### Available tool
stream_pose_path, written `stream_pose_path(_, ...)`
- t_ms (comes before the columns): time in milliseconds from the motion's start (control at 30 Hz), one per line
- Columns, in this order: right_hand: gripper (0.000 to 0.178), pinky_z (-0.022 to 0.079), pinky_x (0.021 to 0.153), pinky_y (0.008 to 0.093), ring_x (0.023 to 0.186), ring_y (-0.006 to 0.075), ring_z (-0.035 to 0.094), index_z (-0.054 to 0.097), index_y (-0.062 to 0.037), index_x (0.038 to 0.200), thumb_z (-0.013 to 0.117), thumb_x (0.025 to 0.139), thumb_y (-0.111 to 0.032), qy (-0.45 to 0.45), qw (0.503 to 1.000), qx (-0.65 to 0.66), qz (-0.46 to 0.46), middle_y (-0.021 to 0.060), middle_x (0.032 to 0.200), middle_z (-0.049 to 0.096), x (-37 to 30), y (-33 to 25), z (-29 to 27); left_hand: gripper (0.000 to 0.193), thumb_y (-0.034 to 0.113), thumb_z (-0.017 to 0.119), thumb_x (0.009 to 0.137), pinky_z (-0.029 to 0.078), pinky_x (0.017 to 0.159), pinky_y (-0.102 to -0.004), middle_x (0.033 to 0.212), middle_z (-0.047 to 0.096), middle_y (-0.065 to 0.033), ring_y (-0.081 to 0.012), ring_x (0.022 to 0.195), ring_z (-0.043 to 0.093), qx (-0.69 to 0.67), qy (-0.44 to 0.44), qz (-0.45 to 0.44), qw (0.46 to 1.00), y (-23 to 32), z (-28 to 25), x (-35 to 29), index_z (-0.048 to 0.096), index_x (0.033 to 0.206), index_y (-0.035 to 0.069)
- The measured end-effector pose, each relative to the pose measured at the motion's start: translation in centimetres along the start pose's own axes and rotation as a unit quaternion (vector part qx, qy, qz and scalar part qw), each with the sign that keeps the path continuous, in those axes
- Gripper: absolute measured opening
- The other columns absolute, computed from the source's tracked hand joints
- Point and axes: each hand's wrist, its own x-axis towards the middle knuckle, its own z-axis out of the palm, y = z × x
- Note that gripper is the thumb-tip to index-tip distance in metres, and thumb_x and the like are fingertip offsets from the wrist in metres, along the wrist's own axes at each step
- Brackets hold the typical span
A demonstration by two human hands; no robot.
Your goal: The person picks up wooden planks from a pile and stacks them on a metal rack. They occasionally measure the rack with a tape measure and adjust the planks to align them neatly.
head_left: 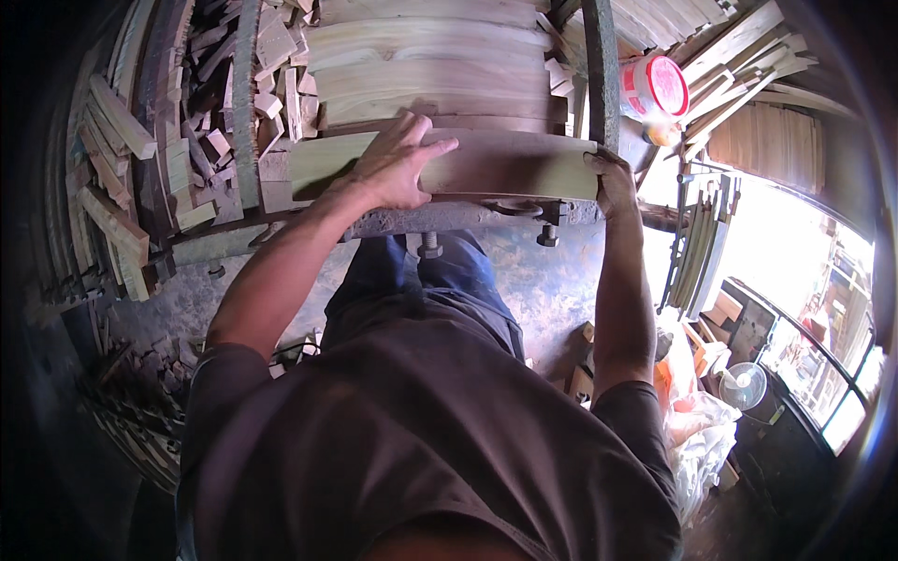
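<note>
A long pale wooden plank (505, 164) lies across a rusty metal machine table (449, 218) in front of me. My left hand (398, 164) rests flat on top of the plank near its left part, fingers spread. My right hand (613, 179) grips the plank's right end, fingers curled round the edge. More planks (430, 65) are stacked just beyond it.
Heaps of short wood offcuts (201, 122) fill the left side. A green metal upright (601, 70) stands by the plank's right end, with a red-lidded tub (655, 86) behind it. Boards lean at the right, and a small fan (744, 383) and plastic bags (697, 425) sit low right.
</note>
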Motion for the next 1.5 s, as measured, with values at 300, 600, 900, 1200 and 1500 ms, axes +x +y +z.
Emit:
stream_pose_path(300, 0.028, 0.05, 0.071, 0.023, 0.079, 0.01, 0.061, 0.067, 0.0023, 0.109, 0.07, 0.081, 0.005, 0.088, 0.992, -0.051, -0.073, 0.0028, 0.091, 0.068, 3.2, 5.2, -1.4, 0.075, 0.019, 0.077, 0.069, 0.036, 0.112, -0.0413, 0.143, 0.042, -0.0196, -0.036, 0.134, 0.039, -0.006, 0.002, -0.029, 1.0, -0.2, 3.8, 0.4, 0.051, 0.14, 0.012)
stream_pose_path(600, 0.029, 0.047, 0.07, 0.0238, 0.079, 0.0093, 0.058, 0.064, -0.0035, 0.111, 0.055, 0.086, 0.007, 0.091, 0.984, -0.136, -0.067, 0.0021, 0.092, 0.065, 5.1, 8.0, -1.6, 0.059, 0.02, 0.07, 0.08, 0.044, 0.102, -0.0424, 0.13, 0.057, -0.0245, -0.0342, 0.121, 0.055, -0.126, 0.249, -0.485, 0.829, -10.7, 7.2, -7.2, 0.053, 0.133, 0.0)
stream_pose_path(900, 0.026, 0.051, 0.08, 0.0302, 0.089, 0.0155, 0.062, 0.063, -0.0045, 0.115, 0.06, 0.089, -0.007, 0.106, 0.922, -0.355, -0.114, 0.0068, 0.103, 0.068, 3.9, 6.3, -1.2, 0.063, 0.031, 0.068, 0.085, 0.045, 0.103, -0.0424, 0.126, 0.058, -0.0301, -0.0403, 0.12, 0.056, -0.162, 0.143, -0.513, 0.831, -10.8, 6.4, -8.2, 0.049, 0.131, -0.008)
stream_pose_path(1200, 0.029, 0.047, 0.088, 0.0334, 0.099, 0.0184, 0.058, 0.057, -0.0033, 0.118, 0.061, 0.092, -0.015, 0.086, 0.917, -0.379, -0.089, 0.01, 0.109, 0.062, 2.5, 4.9, 0.9, 0.049, 0.026, 0.066, 0.09, 0.047, 0.095, -0.0444, 0.116, 0.064, -0.025, -0.0391, 0.111, 0.061, -0.213, 0.182, -0.522, 0.806, -9.6, 6.3, -8.8, 0.053, 0.124, -0.006)
stream_pose_path(1500, 0.027, 0.046, 0.08, 0.0337, 0.088, 0.0181, 0.055, 0.06, -0.0038, 0.111, 0.063, 0.09, -0.02, 0.076, 0.9, -0.406, -0.14, 0.0066, 0.095, 0.059, 2.0, 5.3, 0.1, 0.036, 0.022, 0.066, 0.089, 0.05, 0.089, -0.0459, 0.107, 0.067, -0.0236, -0.0395, 0.102, 0.064, -0.238, 0.155, -0.54, 0.793, -10.3, 6.8, -8.8, 0.058, 0.112, -0.004)
